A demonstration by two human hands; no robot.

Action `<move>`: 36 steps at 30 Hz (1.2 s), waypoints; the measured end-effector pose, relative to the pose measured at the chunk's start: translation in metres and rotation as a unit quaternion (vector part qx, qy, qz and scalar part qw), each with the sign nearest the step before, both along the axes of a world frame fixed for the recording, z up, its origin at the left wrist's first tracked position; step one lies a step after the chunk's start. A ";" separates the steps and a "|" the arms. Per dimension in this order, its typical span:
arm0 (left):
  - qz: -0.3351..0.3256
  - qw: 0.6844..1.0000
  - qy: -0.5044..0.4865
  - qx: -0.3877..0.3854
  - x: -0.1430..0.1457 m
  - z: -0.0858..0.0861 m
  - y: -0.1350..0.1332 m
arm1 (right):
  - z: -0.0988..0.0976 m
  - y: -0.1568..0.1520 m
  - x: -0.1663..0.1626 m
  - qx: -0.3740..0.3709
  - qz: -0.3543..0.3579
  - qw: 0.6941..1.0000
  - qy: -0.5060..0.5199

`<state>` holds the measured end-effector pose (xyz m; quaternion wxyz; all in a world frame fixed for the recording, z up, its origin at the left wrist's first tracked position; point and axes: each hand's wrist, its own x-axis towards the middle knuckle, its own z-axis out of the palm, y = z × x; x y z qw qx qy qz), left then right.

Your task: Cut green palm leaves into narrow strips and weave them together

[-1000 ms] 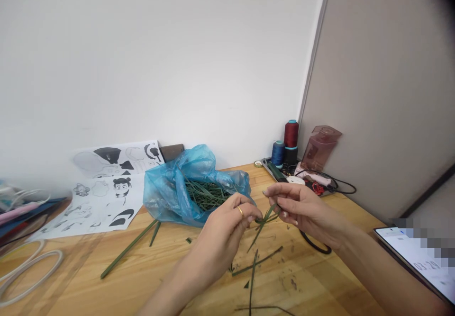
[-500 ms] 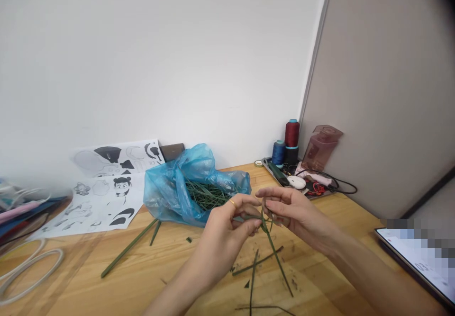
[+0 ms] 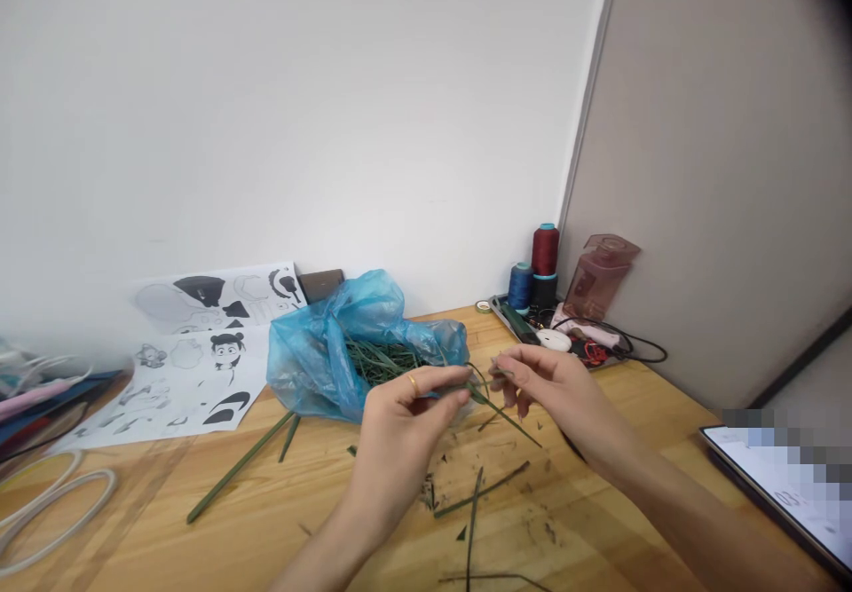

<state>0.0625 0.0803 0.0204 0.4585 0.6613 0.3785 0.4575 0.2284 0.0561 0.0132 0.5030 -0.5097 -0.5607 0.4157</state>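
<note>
Between thumb and index finger, my left hand (image 3: 406, 437) pinches a green grass blade (image 3: 509, 421) whose narrow tip slants down to the right. A thin loop of the grass arches up between the two hands. My right hand (image 3: 549, 388) is closed in a pinch at the right side of that loop, on a thin strand of the same grass. Just behind the hands lies a blue plastic bag (image 3: 312, 352), its mouth showing many cut grass blades (image 3: 382, 361).
Grass scraps (image 3: 483, 490) litter the wooden table (image 3: 266, 539). Printed sheets (image 3: 186, 361) and a white cable (image 3: 110, 494) lie left. Thread spools (image 3: 545, 250), a tray of tools, and a pinkish bottle (image 3: 599, 277) stand back right. A phone (image 3: 778, 485) lies at the right edge.
My hands have drawn slightly apart, the left moving left. The grass blade has swung from hanging steeply downward to a flatter slant toward the right.
</note>
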 end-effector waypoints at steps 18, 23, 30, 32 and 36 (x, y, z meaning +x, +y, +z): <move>0.042 0.891 -0.340 -0.297 0.001 0.000 0.010 | 0.000 -0.002 0.001 -0.015 0.058 0.991 -0.121; 0.029 0.874 -0.355 -0.329 0.001 0.003 0.007 | -0.002 0.006 0.015 -0.006 0.038 0.986 -0.159; -0.006 0.882 -0.338 -0.329 0.004 -0.003 0.003 | 0.012 -0.007 0.003 0.034 0.032 0.984 -0.169; -0.006 0.884 -0.339 -0.322 0.005 -0.004 0.002 | 0.014 -0.012 -0.004 0.041 0.013 0.986 -0.161; -0.023 0.879 -0.338 -0.334 0.006 -0.005 0.000 | 0.011 -0.017 -0.016 0.064 -0.018 0.987 -0.144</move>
